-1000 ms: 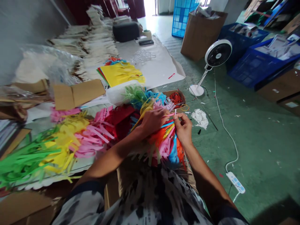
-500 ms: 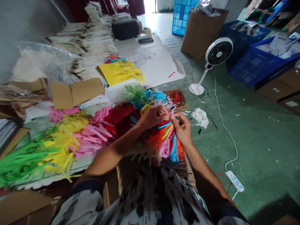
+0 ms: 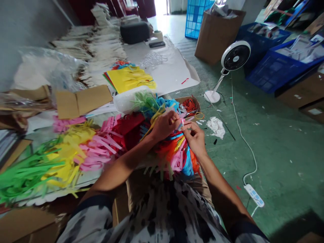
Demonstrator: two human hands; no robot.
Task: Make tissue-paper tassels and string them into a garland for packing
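Observation:
My left hand [image 3: 164, 125] is closed round a bundle of coloured paper fringe strips [image 3: 174, 155] that hangs over my lap in orange, pink, blue and yellow. My right hand [image 3: 195, 137] pinches a thin pink strip [image 3: 182, 123] at the top of that bundle, fingertips close to the left hand's. Behind the hands lies a heap of green and blue fringes [image 3: 152, 101]. A small cardboard box [image 3: 190, 104] with red bits and a yellow ring stands just beyond.
Green, yellow and pink fringe piles [image 3: 63, 152] cover the low table on the left, with a yellow sheet stack [image 3: 129, 78] behind. A white floor fan [image 3: 231, 62], its cable and a power strip [image 3: 253, 195] lie on the green floor at right. Blue crates [image 3: 278, 64] stand beyond.
Both hands have shifted slightly left and up at the bundle's top. The right hand's pinch on the pink strip has turned and come closer to the left hand.

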